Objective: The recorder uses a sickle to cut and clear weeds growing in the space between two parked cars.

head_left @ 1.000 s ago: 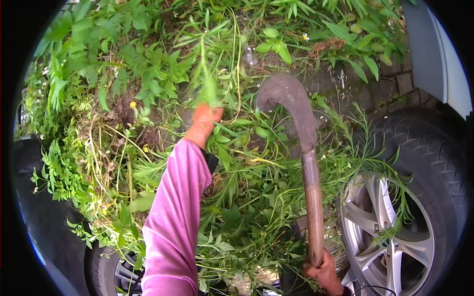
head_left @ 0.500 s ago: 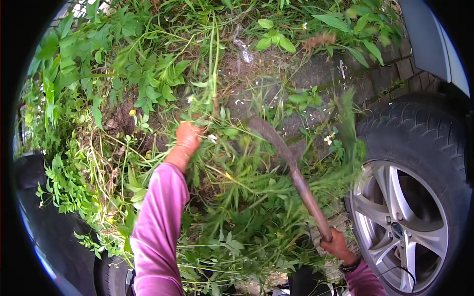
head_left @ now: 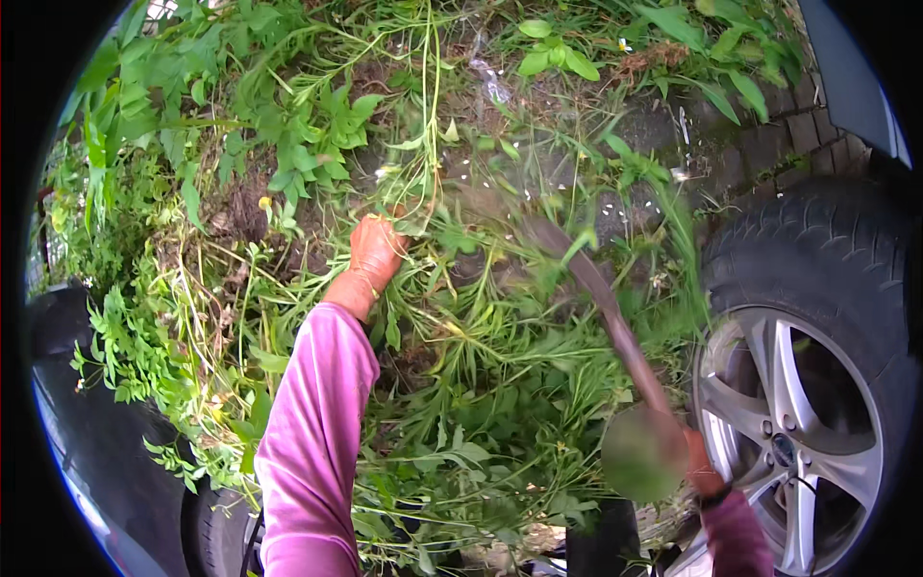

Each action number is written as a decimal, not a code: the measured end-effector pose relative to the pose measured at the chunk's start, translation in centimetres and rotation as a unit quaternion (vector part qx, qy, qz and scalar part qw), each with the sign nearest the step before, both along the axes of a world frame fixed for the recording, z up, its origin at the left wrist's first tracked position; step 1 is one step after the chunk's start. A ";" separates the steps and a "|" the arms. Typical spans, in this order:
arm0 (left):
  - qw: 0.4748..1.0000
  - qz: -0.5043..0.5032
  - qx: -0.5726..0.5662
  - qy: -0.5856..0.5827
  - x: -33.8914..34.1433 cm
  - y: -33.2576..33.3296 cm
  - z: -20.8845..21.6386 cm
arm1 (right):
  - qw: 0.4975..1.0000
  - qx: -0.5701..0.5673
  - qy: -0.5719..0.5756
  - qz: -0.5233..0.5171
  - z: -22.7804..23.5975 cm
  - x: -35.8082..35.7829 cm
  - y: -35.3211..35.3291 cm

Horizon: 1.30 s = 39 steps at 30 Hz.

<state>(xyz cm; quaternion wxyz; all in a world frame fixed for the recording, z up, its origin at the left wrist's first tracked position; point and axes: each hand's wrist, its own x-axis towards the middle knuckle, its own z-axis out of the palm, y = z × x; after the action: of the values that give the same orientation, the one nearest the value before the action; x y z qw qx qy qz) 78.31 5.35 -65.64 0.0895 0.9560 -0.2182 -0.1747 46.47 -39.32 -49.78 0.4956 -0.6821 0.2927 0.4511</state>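
The fingers of the left hand (head_left: 377,250) are curled tight round some green stems (head_left: 432,125), and those of the right hand (head_left: 702,464) look closed on the handle end of the hook (head_left: 615,322), though a blurry patch hides part of them. The hook lies to the right of the left hand and slants up and left from the right hand, so its blurry tip is nearest the stems, with a gap between. There is one hook, one big wheel (head_left: 784,449) at right, one small wheel (head_left: 223,537) low at left, and too many stems to count.
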 end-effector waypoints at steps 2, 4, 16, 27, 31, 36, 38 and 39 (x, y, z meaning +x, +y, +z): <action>0.993 0.064 0.091 0.050 -0.4 -1.6 0.4 | 0.984 -0.129 0.004 0.124 4.1 -2.7 -0.4; 0.991 0.068 0.103 0.043 -0.3 -2.0 1.5 | 0.986 -0.085 -0.116 0.083 3.1 2.4 3.3; 0.980 -0.158 0.005 0.120 -7.6 -2.8 4.4 | 0.985 0.047 -0.137 0.089 -5.8 -8.2 -1.5; 0.962 -0.235 -0.138 0.029 -10.5 -11.0 16.5 | 0.990 -0.095 -0.082 0.067 2.2 2.9 6.2; 0.995 -0.024 0.054 0.084 -6.2 -12.3 5.7 | 0.985 -0.061 -0.129 -0.092 2.8 5.0 7.0; 0.951 0.264 0.156 0.038 -3.4 -5.3 1.6 | 0.985 -0.088 -0.143 -0.034 1.0 1.5 5.0; 0.921 0.295 0.141 0.210 -3.0 -2.5 0.5 | 0.986 -0.030 -0.162 -0.015 -0.6 0.3 5.0; 0.863 0.319 0.118 0.374 -2.9 -1.8 0.1 | 0.986 -0.028 -0.161 -0.016 -1.0 0.6 5.1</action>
<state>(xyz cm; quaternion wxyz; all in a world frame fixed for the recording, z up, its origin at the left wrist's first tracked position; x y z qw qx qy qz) 75.37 3.52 -65.50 0.1015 0.8394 0.1709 -0.5058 47.07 -34.26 -50.79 0.5241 -0.7548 0.2323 0.3187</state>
